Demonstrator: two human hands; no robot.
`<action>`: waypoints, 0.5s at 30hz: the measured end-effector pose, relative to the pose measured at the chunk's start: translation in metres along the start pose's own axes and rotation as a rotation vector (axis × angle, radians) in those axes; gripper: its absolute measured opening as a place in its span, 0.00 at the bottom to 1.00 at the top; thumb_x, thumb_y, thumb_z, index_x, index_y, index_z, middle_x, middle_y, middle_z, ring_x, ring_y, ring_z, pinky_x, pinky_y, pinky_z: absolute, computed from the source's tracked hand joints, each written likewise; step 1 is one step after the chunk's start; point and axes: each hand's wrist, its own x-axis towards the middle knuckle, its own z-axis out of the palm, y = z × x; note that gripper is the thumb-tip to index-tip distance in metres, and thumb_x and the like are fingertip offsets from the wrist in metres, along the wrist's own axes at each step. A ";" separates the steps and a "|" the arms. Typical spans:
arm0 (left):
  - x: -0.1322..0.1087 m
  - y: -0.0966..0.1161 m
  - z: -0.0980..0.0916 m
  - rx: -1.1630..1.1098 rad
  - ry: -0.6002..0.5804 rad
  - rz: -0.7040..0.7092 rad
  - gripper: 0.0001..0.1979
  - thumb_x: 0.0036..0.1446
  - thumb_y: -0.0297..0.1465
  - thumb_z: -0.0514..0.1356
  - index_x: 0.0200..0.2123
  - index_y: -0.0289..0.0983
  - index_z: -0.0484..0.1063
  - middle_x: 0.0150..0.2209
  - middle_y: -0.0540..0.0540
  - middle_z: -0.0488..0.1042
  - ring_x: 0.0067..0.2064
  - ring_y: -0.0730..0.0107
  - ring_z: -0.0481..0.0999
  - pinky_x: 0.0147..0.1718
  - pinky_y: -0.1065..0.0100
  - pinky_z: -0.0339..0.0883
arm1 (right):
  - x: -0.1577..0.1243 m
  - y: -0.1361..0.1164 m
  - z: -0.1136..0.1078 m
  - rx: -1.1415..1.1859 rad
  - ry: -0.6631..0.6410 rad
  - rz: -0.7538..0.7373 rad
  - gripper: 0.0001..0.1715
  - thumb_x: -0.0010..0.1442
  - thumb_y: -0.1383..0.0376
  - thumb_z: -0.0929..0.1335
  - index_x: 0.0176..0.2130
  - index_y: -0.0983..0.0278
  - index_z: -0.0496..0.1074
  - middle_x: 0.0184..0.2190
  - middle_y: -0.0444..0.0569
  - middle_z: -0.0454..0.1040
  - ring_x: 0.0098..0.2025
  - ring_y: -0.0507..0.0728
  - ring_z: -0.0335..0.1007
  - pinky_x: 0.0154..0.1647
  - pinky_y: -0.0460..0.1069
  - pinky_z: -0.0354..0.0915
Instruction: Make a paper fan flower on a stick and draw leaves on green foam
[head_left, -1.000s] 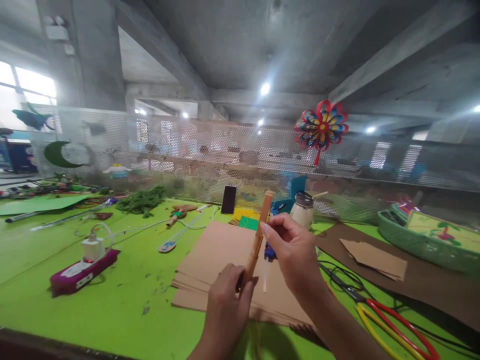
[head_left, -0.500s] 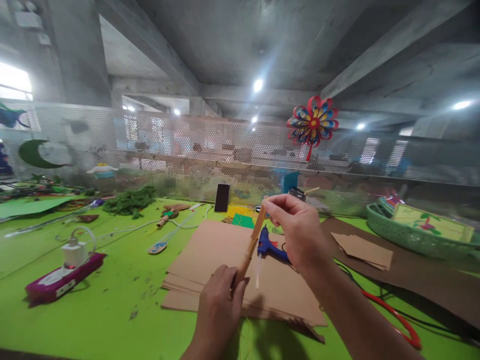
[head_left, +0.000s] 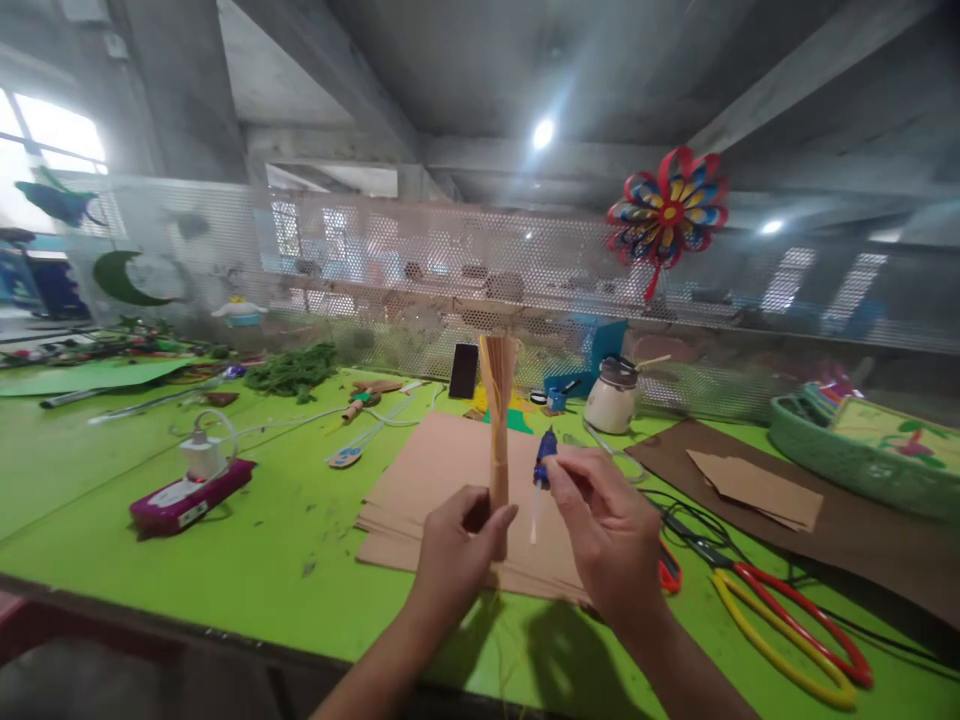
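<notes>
My left hand is closed around a narrow rolled brown paper tube, held upright. Its upper end flares, and yellow strands run along its side. To the right, my right hand has thumb and fingers drawn together in a pinch; what they hold, if anything, is hidden. Its fingertips overlap a blue glue gun with a clear glue stick; whether they touch it I cannot tell. Beneath lies a stack of brown cardboard sheets.
A purple power strip with a white plug sits left. Scissors with red and yellow handles lie at right, near black cables. Behind stand a phone, a white jar and a green basket.
My right hand has left the top of the tube and moved down and right, in front of the glue gun. The tube has turned upright in my left hand. The view has shifted.
</notes>
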 end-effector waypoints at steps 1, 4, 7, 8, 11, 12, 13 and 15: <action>0.003 0.003 -0.001 -0.040 -0.008 -0.026 0.13 0.53 0.39 0.62 0.28 0.34 0.73 0.23 0.49 0.70 0.26 0.70 0.67 0.26 0.71 0.60 | -0.008 0.004 0.000 0.010 -0.035 0.039 0.05 0.63 0.68 0.66 0.34 0.64 0.73 0.31 0.48 0.72 0.34 0.55 0.69 0.36 0.50 0.65; 0.011 0.011 -0.005 -0.138 -0.031 -0.085 0.15 0.51 0.41 0.64 0.24 0.33 0.71 0.22 0.49 0.69 0.25 0.71 0.67 0.25 0.72 0.61 | -0.030 0.008 0.002 0.016 -0.147 0.100 0.08 0.63 0.67 0.66 0.31 0.64 0.72 0.28 0.46 0.71 0.31 0.54 0.67 0.31 0.48 0.64; 0.019 0.019 -0.008 -0.217 -0.006 -0.116 0.16 0.49 0.41 0.65 0.25 0.33 0.71 0.22 0.50 0.68 0.26 0.72 0.67 0.26 0.72 0.61 | -0.046 0.005 0.008 0.010 -0.198 0.125 0.09 0.63 0.67 0.66 0.30 0.64 0.71 0.27 0.46 0.69 0.29 0.53 0.66 0.29 0.47 0.63; 0.020 0.021 -0.008 -0.235 0.008 -0.121 0.16 0.49 0.42 0.65 0.25 0.33 0.72 0.22 0.50 0.68 0.26 0.72 0.66 0.26 0.72 0.61 | -0.050 0.004 0.010 0.001 -0.211 0.136 0.09 0.63 0.67 0.66 0.30 0.64 0.72 0.26 0.46 0.69 0.28 0.53 0.65 0.28 0.47 0.62; 0.023 0.026 -0.008 -0.272 0.035 -0.132 0.17 0.47 0.42 0.66 0.25 0.33 0.72 0.23 0.51 0.67 0.27 0.73 0.65 0.27 0.73 0.60 | -0.058 0.005 0.021 -0.035 -0.240 0.192 0.06 0.61 0.67 0.67 0.32 0.64 0.74 0.27 0.46 0.69 0.25 0.51 0.63 0.26 0.47 0.61; 0.023 0.027 -0.007 -0.280 0.040 -0.135 0.17 0.47 0.42 0.67 0.25 0.33 0.72 0.23 0.51 0.67 0.27 0.74 0.65 0.27 0.73 0.60 | -0.060 0.007 0.025 -0.045 -0.245 0.211 0.06 0.60 0.66 0.68 0.33 0.65 0.75 0.27 0.46 0.69 0.25 0.51 0.63 0.26 0.47 0.61; 0.023 0.028 -0.007 -0.286 0.044 -0.139 0.17 0.46 0.42 0.67 0.24 0.33 0.71 0.23 0.51 0.67 0.27 0.74 0.64 0.26 0.73 0.59 | -0.061 0.008 0.028 -0.050 -0.247 0.228 0.06 0.59 0.66 0.68 0.33 0.65 0.75 0.26 0.45 0.69 0.24 0.51 0.63 0.26 0.47 0.60; 0.022 0.029 -0.006 -0.293 0.048 -0.149 0.18 0.46 0.43 0.67 0.23 0.33 0.71 0.21 0.52 0.65 0.26 0.75 0.63 0.25 0.73 0.58 | -0.061 0.010 0.035 -0.046 -0.249 0.250 0.07 0.59 0.66 0.69 0.31 0.65 0.76 0.24 0.44 0.68 0.23 0.52 0.63 0.25 0.46 0.59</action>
